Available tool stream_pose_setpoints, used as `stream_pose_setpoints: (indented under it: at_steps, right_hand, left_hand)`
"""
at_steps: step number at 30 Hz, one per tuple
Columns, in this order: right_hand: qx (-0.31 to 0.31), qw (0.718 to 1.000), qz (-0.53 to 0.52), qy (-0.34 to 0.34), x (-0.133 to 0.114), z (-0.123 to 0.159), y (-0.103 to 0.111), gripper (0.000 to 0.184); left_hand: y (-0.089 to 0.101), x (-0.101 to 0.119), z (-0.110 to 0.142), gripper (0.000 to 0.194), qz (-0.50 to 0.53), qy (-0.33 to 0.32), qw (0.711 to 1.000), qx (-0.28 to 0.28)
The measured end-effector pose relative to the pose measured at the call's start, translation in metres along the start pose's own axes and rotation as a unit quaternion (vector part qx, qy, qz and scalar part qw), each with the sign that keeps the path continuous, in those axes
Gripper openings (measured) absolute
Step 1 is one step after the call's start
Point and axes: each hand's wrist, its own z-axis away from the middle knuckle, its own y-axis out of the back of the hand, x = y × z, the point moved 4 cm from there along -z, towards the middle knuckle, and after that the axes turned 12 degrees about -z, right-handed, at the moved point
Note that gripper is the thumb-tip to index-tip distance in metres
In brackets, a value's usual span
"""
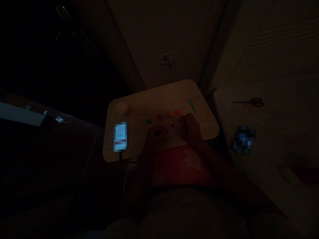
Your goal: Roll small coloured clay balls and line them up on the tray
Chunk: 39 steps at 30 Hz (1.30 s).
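Note:
In the dim head view my left hand (pixel 155 135) rests low over the small wooden table (pixel 139 142), fingers curled round a dark patch that I cannot make out. My right hand (pixel 190 128) is beside it on the right, thumb and fingers pinched together; what they hold, if anything, is too dark to tell. Between the hands lies a small dark bit (pixel 172 125). Just beyond them sit a green lump (pixel 149 121), a red lump (pixel 159 117), an orange lump (pixel 170 113) and a pink lump (pixel 178 112), like modelling clay. A teal strip (pixel 192 105) lies behind my right hand.
A pale-topped tub (pixel 122 108) stands at the table's far left, with a lit phone (pixel 120 136) and its cable nearer. Scissors (pixel 249 102) lie on the pale surface at right, near a blurred object (pixel 243 140). A wall socket (pixel 167 56) holds a plug.

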Motion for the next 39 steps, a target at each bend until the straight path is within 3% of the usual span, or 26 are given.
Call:
stream_pose_setpoints:
  at_steps: [2, 7, 13, 20, 39]
  right_hand:
    - [0.024, 0.999, -0.024, -0.014, 0.004, -0.002, 0.003, 0.028]
    - [-0.044, 0.997, -0.054, 0.011, 0.004, 0.000, -0.005, 0.034]
    - [0.043, 0.994, -0.102, 0.009, 0.011, -0.001, 0.000, 0.024]
    - [0.043, 0.988, -0.141, 0.036, 0.008, -0.003, 0.003, 0.032]
    - [0.073, 0.976, -0.182, -0.095, 0.021, 0.000, 0.003, 0.011]
  left_hand:
    - [0.001, -0.002, 0.001, 0.023, 0.003, 0.008, 1.000, 0.012]
    - [0.000, 0.000, -0.001, 0.021, 0.007, 0.011, 1.000, 0.022]
    - [-0.002, -0.002, -0.001, 0.022, -0.009, 0.032, 0.999, 0.014]
    - [-0.002, -0.002, 0.000, 0.023, -0.007, 0.035, 0.999, 0.012]
    - [-0.003, -0.005, -0.001, 0.025, -0.016, 0.044, 0.999, 0.011]
